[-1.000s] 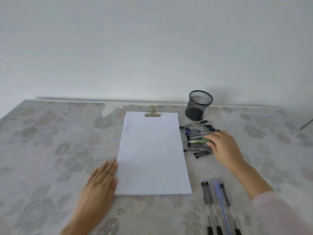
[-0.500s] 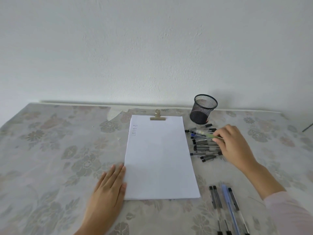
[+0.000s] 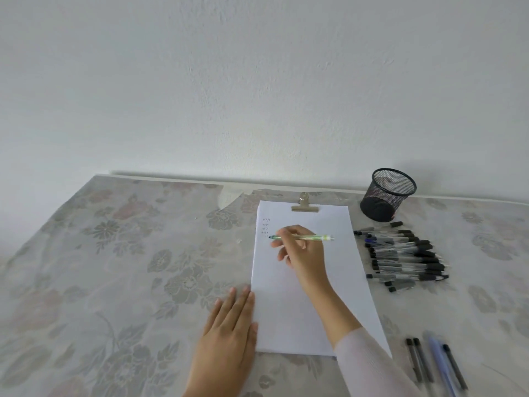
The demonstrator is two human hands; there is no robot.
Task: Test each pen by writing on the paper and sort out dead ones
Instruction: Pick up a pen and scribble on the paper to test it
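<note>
Nearest me, at 7 o'clock off the paper (image 3: 286, 310), my left hand (image 3: 229, 333) lies flat with its fingers straight and together, its edge against the sheet's left margin. I should lean on it so the page can't slide under the stroke. At 4 o'clock, a few set-aside pens (image 3: 438, 362) lie side by side on the table.

Further up, my right hand (image 3: 300, 250) pinches the green pen (image 3: 315, 238), which lies nearly flat with its tip pointing to 9 o'clock, just under the column of small marks (image 3: 265, 226) at the sheet's 11 o'clock corner. I can't tell whether the tip touches. I'd raise the barrel steeper and make a short, firm scribble in the bare space below the last mark, so any ink shows plainly.

The untested pile of pens (image 3: 406, 253) waits at 2 o'clock and the mesh cup (image 3: 383, 196) at 1 o'clock.
</note>
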